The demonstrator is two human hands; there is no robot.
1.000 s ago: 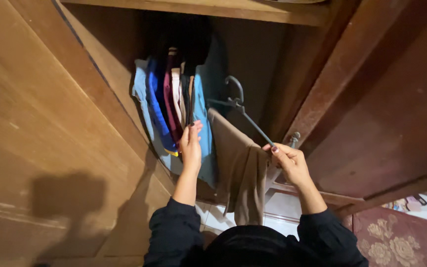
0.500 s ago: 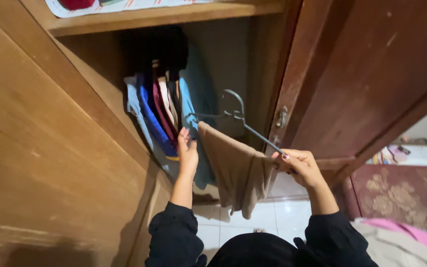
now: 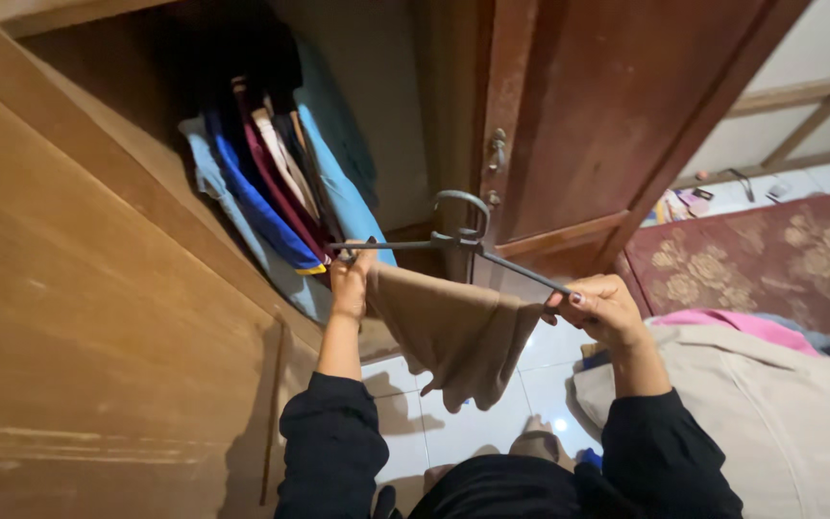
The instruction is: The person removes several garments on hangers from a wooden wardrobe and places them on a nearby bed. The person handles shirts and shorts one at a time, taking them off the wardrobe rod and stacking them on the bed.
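While head view: hanger [image 3: 463, 240] w/ tan cloth [image 3: 449, 332] now sits lower, further out of wardrobe [image 3: 98, 317] vs a sec ago.
Left hand [image 3: 350, 284]: closed round hanger's left end, by hung clothes [image 3: 280, 183].
Right hand [image 3: 599, 309]: fingers pinched on right end, same grip as before.
Cloth: draped over bar, between both hands, above tile floor [image 3: 473, 423].
Meaning: prob. hanger is clear of the rail, cloth free to handle.

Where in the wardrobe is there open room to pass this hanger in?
Free: the gap right of the hanging clothes, bordered by the door frame. Crowded: the clothes bunch on the left. The left hand and right hand hold the hanger with a tan cloth.
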